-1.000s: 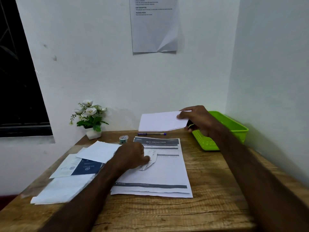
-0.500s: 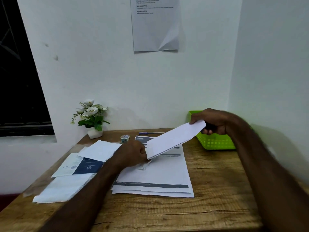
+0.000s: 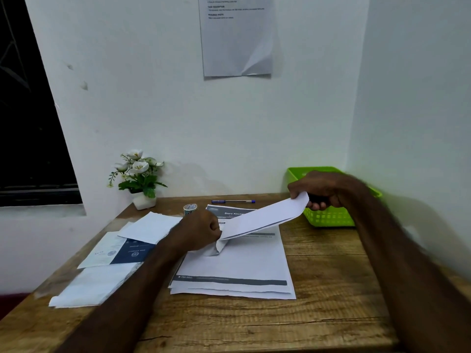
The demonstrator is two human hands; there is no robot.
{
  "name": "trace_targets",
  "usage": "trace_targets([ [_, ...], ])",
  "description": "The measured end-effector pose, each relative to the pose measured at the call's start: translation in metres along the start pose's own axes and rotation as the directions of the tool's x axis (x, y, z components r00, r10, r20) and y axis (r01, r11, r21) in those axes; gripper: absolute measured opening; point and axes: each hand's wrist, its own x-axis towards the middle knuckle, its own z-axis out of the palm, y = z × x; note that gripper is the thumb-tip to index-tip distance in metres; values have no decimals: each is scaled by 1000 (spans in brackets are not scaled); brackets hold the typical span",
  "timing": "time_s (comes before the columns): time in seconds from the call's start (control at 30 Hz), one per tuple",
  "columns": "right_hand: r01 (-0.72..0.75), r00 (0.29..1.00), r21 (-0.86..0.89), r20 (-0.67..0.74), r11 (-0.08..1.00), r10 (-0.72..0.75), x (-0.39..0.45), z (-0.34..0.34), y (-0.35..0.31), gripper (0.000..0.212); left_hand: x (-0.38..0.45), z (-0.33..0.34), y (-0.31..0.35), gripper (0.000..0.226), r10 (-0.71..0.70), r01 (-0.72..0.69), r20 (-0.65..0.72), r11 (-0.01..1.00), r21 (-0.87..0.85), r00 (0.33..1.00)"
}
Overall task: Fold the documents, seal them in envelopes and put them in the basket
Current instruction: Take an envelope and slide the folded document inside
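Holding the envelope [image 3: 265, 217] between both hands above the documents [image 3: 237, 266] at mid-table. Its long axis slopes from my left hand [image 3: 201, 231], low and near the middle, up to my right hand [image 3: 318, 191], which is raised just in front of the basket [image 3: 328, 216] at the far right corner. My right fingers [image 3: 317, 205] are curled around the upper end, thumb on top. My left hand is closed tight, pinching the lower end where a white flap or folded sheet curls beneath; which it is, I cannot tell. The basket lies past the right hand, so that hand is nearer for the drop; whether the envelope is sealed yet is not visible.
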Motion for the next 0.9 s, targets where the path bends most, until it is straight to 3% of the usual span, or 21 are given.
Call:
trace_targets([
  [0.3,-2,1000,-81,-24,997,0,-1,-5,3,30,-1,-1,3,26,5,-4,30,998,-57,1000],
  [0.43,-12,999,-94,-47,995,8,-1,-9,4,31,-4,-5,6,42,-30,34,70,998,-57,997],
  [0.9,6,1000,18,-7,1000,-6,1,-9,5,27,-5,-5,4,46,-52,64,110,991,-116,993],
])
